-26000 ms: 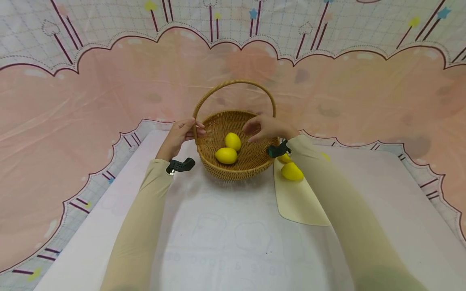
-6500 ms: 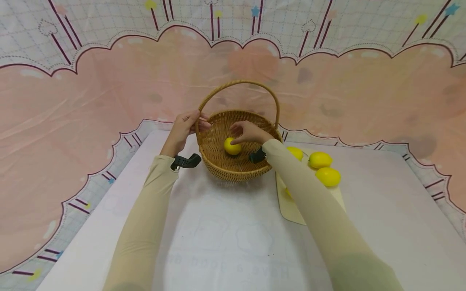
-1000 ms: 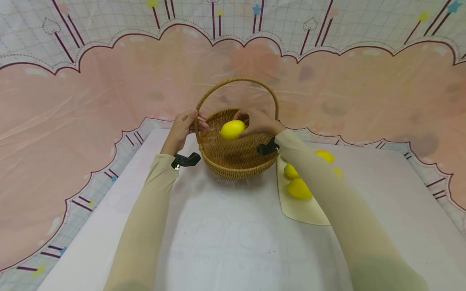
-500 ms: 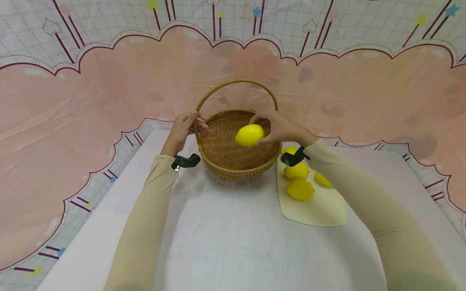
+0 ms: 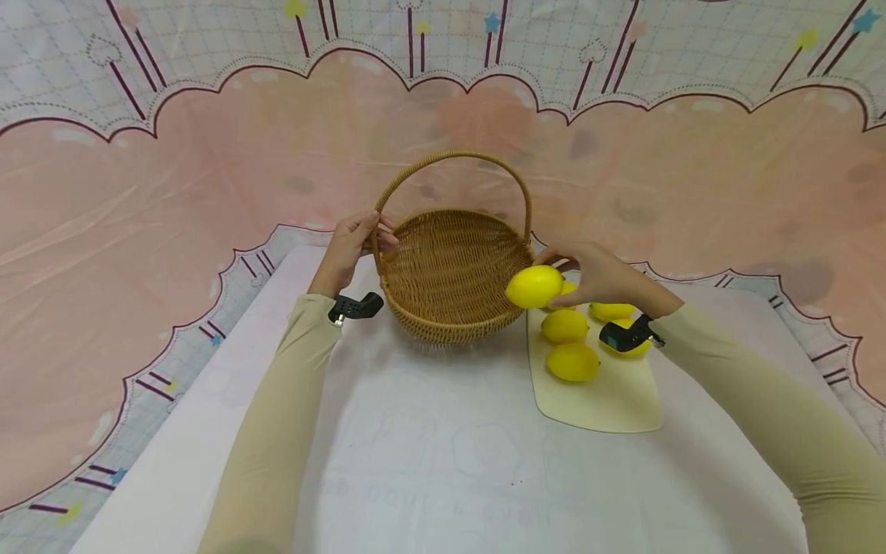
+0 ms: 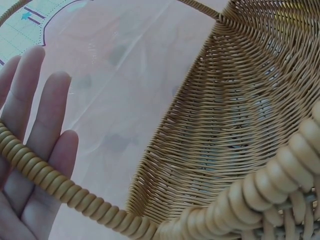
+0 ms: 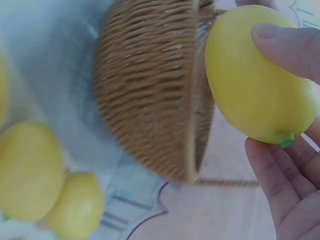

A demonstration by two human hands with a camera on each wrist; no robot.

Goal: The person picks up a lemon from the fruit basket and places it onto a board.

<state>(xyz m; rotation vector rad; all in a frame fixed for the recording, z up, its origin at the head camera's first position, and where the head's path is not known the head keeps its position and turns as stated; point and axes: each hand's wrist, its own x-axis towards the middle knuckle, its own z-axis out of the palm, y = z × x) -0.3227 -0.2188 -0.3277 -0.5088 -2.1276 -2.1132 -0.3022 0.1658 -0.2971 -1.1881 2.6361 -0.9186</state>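
Observation:
A round wicker basket (image 5: pixel 457 265) with a tall arched handle stands at the middle back, its inner weave bare in the head view. My left hand (image 5: pixel 354 242) holds the handle's left side near the rim, thumb in front and fingers behind; in the left wrist view the fingers (image 6: pixel 50 105) reach past the wrapped handle (image 6: pixel 55 185). My right hand (image 5: pixel 588 273) pinches a yellow lemon (image 5: pixel 534 287) between thumb and fingertips, beside the basket's right rim. That lemon (image 7: pixel 255 75) shows its green stem tip in the right wrist view. It overlaps another lemon behind.
Right of the basket lies a cream board (image 5: pixel 598 408) bearing several lemons, among them a front one (image 5: pixel 573 362) and one behind it (image 5: pixel 564 327). My right wrist camera partly hides another lemon (image 5: pixel 633 346). A patterned cloth backdrop (image 5: pixel 332 154) rises behind the white table (image 5: pixel 415 462).
Two lemons lay in the basket at first, then one. My right hand has lifted that lemon out and moved it right, towards the board. My left hand stays on the handle.

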